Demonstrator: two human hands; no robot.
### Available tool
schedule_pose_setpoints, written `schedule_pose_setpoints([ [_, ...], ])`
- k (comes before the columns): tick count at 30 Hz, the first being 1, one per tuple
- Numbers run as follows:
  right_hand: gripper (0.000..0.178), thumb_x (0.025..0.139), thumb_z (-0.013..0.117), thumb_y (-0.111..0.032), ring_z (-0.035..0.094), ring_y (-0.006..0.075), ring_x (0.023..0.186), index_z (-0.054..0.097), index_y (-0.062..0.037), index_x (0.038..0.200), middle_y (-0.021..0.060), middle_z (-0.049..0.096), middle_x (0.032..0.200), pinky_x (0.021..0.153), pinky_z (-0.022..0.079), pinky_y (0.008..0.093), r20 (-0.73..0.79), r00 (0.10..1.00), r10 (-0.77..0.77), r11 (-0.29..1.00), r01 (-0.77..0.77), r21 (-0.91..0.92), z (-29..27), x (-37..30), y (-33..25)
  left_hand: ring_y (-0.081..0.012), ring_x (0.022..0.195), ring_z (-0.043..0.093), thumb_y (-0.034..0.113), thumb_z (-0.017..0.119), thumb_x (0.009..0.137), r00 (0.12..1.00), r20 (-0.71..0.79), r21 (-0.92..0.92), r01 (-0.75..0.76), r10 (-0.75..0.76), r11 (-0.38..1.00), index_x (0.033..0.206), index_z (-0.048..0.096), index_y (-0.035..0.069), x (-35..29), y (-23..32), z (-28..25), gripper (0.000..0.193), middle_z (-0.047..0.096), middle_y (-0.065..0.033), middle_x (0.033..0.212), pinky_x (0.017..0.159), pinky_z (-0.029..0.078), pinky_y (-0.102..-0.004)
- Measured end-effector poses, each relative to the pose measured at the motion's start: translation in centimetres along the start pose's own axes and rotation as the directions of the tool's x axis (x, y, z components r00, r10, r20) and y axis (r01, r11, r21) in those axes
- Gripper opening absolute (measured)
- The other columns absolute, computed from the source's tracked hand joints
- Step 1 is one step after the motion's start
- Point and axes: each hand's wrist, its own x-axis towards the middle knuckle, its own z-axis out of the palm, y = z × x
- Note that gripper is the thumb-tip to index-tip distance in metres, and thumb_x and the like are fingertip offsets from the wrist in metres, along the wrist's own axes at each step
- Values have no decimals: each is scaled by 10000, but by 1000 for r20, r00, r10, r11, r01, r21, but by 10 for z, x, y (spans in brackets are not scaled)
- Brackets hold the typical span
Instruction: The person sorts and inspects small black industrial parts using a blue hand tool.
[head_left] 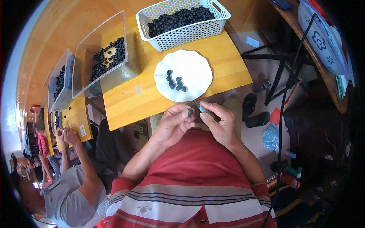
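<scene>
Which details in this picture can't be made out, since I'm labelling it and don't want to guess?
In the head view:
Small blue object: mostly covered by the right hand; its kind is unclear.
Dark round piece: partly hidden by the left hand.
White basket: heaped dark pieces hide most of its floor.
Co-worker's hands: too small to tell what they hold.
Black cable: cut off by the lower edge.

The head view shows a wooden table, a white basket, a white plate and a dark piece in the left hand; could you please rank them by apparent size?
Largest to smallest:
1. Wooden table
2. White basket
3. White plate
4. Dark piece in the left hand
</scene>
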Motion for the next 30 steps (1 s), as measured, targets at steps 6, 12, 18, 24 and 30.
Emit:
schedule_pose_setpoints([
  [6, 292, 929, 700, -77, 666, 176, 806, 653, 47, 1189, 136, 698, 944, 721, 523, 280, 92, 990, -108, 993, 103, 51, 4, -1, 4, -128, 848, 655, 116, 646, 976, 1000, -30, 9, 9, -8, 1000, 1100, 680, 45, 1, 1, -2, 147, 695, -62, 994, 775, 592, -297],
  [12, 308, 894, 714, -39, 692, 201, 758, 655, 11, 1192, 136, 694, 903, 628, 532, 305, 126, 978, -164, 986, 165, 2, 2, 0, 2, -131, 827, 669, 125, 633, 984, 999, -46, -2, 10, -10, 1000, 1100, 677, 44, 1, 0, -3, 148, 701, -67, 974, 776, 595, -298],
  [18, 315, 873, 730, -32, 690, 214, 730, 663, 0, 1180, 129, 693, 884, 608, 534, 317, 99, 972, -212, 975, 218, -51, 3, 1, 0, -130, 826, 667, 119, 631, 985, 999, -45, -7, 16, -16, 1000, 1102, 674, 41, 1, 1, -3, 147, 698, -66, 964, 775, 597, -301],
  [24, 316, 873, 739, -49, 707, 221, 747, 668, -8, 1178, 136, 707, 909, 616, 548, 321, 53, 969, -242, 963, 247, -107, 2, 0, 3, -132, 822, 664, 116, 636, 981, 996, -86, 8, 24, -23, 1000, 1107, 671, 40, 0, 1, -1, 151, 691, -60, 939, 773, 599, -304],
  [30, 313, 870, 743, -57, 713, 232, 751, 672, -6, 1170, 137, 708, 911, 618, 552, 323, 72, 972, -224, 967, 231, -111, 0, 0, 2, -136, 825, 666, 107, 638, 979, 996, -87, 21, 27, -25, 999, 1111, 672, 41, 1, 1, -2, 151, 689, -61, 932, 774, 600, -310],
])
